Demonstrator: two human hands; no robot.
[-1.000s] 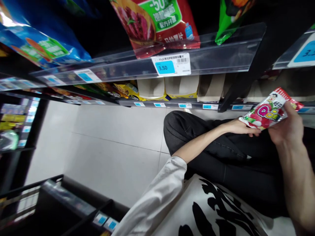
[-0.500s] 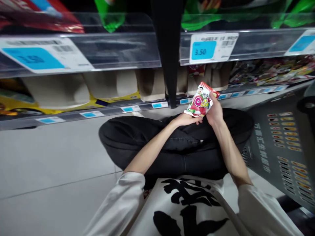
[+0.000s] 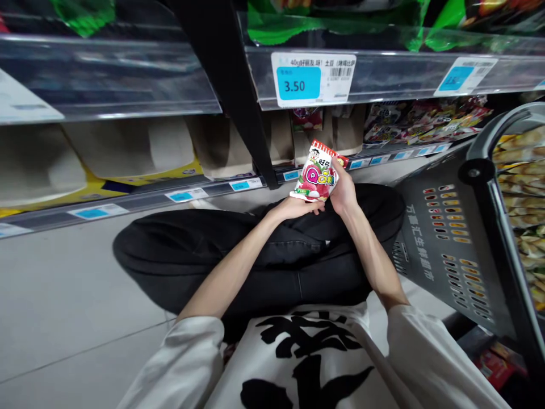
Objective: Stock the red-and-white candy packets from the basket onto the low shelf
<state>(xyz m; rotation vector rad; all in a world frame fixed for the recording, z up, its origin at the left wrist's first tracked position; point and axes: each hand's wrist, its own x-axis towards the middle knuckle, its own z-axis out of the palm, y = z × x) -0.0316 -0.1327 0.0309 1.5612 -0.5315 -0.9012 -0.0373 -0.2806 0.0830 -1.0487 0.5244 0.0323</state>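
Observation:
A white and pink gummy candy packet (image 3: 315, 175) with "QQ" lettering is held above my crossed legs, its printed front facing up. My left hand (image 3: 297, 209) cups its lower edge from beneath, with the fingers partly hidden under it. On the packet's right side, my right hand (image 3: 344, 190) grips the edge. A red corner of what may be a second packet (image 3: 342, 159) shows behind it, beside the right fingers. Just beyond the hands lies the low shelf with cardboard display boxes (image 3: 279, 139).
To the right stands a grey shopping basket cart (image 3: 419, 227) holding yellow packaged goods (image 3: 522, 187). Small candy packets (image 3: 419, 119) fill the low shelf's right part. A black upright post (image 3: 238, 79) divides the shelves. Above, a shelf edge carries a 3.50 price tag (image 3: 314, 79).
My view has swung to the right, so the shelves, legs and hands appear further left and more of the cart shows. Both hands keep the same hold on the packet.

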